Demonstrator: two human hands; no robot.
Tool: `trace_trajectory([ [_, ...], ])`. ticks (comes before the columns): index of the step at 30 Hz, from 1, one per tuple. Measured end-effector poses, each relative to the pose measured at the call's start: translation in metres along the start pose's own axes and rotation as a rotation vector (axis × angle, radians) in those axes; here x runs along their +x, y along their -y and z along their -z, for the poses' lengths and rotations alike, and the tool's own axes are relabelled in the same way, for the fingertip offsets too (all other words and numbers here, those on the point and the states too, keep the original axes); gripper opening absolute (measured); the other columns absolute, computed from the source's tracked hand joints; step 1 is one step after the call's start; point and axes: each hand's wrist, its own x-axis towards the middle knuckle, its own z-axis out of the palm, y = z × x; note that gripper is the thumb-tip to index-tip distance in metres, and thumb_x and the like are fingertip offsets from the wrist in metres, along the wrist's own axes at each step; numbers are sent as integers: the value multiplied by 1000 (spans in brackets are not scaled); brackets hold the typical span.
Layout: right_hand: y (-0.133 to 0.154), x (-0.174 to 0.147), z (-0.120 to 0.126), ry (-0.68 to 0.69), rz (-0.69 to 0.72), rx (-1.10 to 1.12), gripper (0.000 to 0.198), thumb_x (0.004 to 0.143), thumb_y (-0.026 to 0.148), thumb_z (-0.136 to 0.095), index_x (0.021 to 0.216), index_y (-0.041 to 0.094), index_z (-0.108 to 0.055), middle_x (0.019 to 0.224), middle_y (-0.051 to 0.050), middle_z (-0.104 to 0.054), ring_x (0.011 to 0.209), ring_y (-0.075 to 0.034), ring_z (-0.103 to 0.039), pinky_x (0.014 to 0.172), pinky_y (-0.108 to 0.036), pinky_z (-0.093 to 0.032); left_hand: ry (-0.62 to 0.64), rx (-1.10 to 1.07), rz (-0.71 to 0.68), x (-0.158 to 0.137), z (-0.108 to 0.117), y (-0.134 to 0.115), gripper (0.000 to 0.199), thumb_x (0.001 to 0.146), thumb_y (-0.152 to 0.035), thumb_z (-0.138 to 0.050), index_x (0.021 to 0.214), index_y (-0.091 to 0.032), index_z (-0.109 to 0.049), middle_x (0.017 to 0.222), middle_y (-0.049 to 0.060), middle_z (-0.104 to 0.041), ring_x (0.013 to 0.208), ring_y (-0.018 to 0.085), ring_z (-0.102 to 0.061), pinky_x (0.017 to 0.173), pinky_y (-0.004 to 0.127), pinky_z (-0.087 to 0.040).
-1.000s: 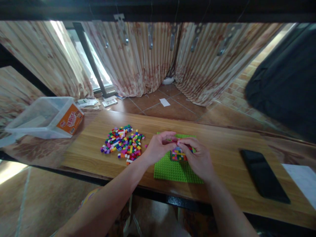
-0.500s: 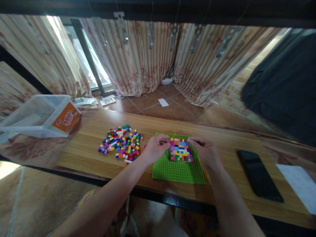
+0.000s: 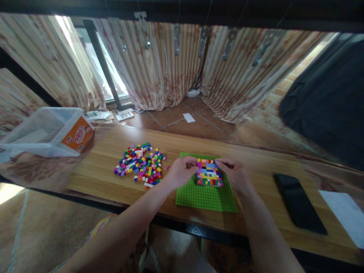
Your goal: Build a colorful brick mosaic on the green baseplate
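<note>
A square block of many-coloured toy bricks sits on a green studded baseplate. My left hand is at its upper left side, thumb and forefinger curled against the edge. At the upper right corner, my right hand has its thumb and fingers closed on the block's edge; whether a loose brick is between those fingertips is too small to tell. To the left of the baseplate lies a spread pile of loose toy bricks, with one small pink brick apart from it.
A black phone lies on the wooden table at the right, beside a white sheet of paper. Left of the table stands a clear plastic bin with an orange label. Patterned curtains hang beyond the table.
My right fingertips have shifted slightly along the block's upper right corner. The left hand stays at the left edge, and the camera view has moved a little.
</note>
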Motion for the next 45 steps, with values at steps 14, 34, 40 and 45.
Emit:
trace_trajectory([
  [14, -3, 0, 2, 19, 93, -218, 34, 73, 48, -66, 84, 18, -75, 84, -6, -75, 78, -23, -67, 75, -36, -52, 86, 35, -48, -7, -3, -7, 30, 77, -7, -57, 104, -13, -69, 92, 6, -74, 79, 15, -68, 73, 26, -54],
  [34, 7, -7, 11, -171, 32, -250, 30, 74, 41, -64, 91, 19, -74, 89, -5, -75, 84, -23, -69, 76, -34, -55, -116, 1153, 116, -7, 87, -4, 21, 85, -22, -52, 91, -16, -72, 95, 10, -72, 96, 23, -66, 85, 30, -49],
  [40, 8, -8, 11, -159, 27, -228, 31, 74, 42, -64, 91, 18, -74, 89, -6, -75, 83, -23, -69, 77, -35, -54, -82, 1160, 143, -4, 76, -7, 20, 86, -18, -50, 89, -15, -69, 96, 10, -71, 93, 22, -66, 82, 29, -50],
  [45, 16, -12, 8, -191, 66, -251, 28, 74, 40, -64, 88, 18, -74, 84, -5, -75, 80, -22, -69, 72, -32, -55, -70, 1152, 132, -5, 68, -6, 20, 86, -15, -48, 96, -13, -65, 98, 12, -69, 92, 22, -66, 80, 30, -50],
])
